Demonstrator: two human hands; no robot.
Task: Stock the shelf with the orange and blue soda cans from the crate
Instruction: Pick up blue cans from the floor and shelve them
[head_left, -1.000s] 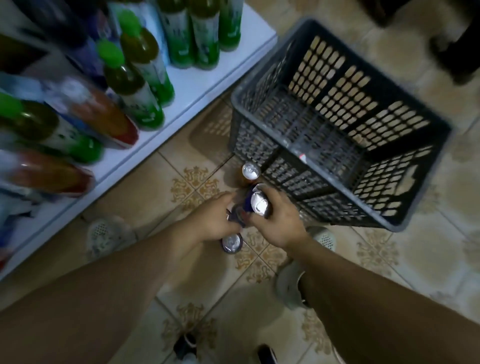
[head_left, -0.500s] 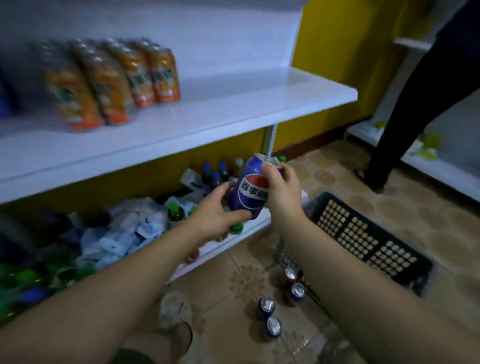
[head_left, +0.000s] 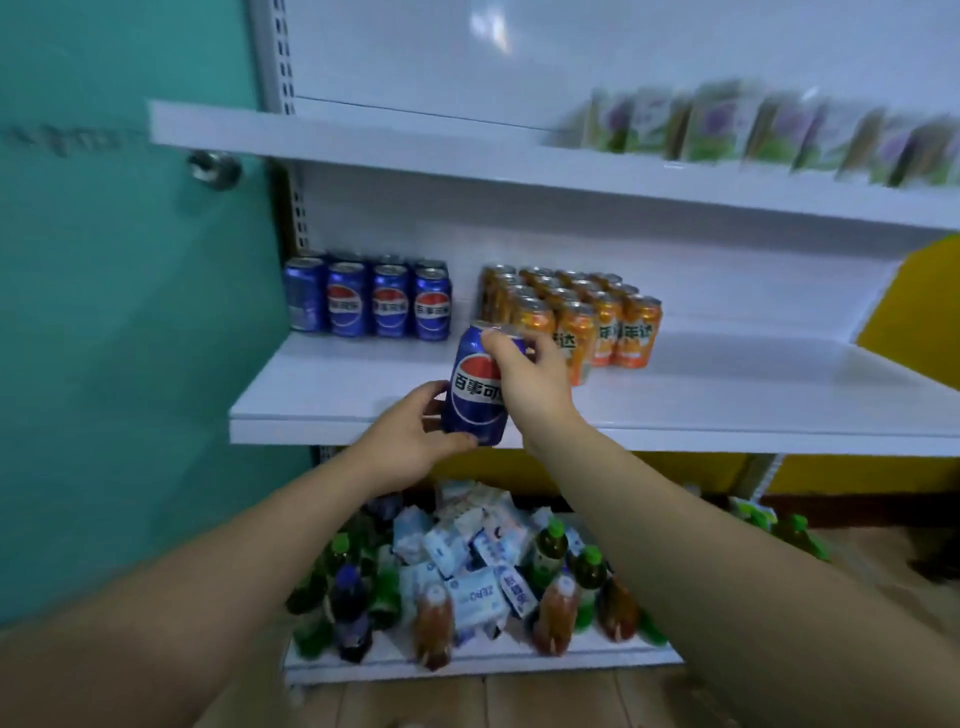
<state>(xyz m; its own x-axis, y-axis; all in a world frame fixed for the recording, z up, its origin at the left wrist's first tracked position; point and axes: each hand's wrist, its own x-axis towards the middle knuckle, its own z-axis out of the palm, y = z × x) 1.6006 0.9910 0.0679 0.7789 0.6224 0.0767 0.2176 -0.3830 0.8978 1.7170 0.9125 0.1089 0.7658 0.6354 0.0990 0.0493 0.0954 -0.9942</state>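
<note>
One can (head_left: 475, 397), left hand (head_left: 410, 441), right hand (head_left: 535, 384) gripping, at shelf edge (head_left: 727, 442).

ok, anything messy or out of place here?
The bottom shelf holds a loose heap of white packets with bottles leaning among them, not in rows. On the middle shelf the blue Pepsi cans and orange cans stand in neat blocks. The held Pepsi can looks undamaged.

Blurred: top-shelf packets (head_left: 779, 130); right hand (head_left: 530, 376) covers blue can (head_left: 475, 395) rim.
</note>
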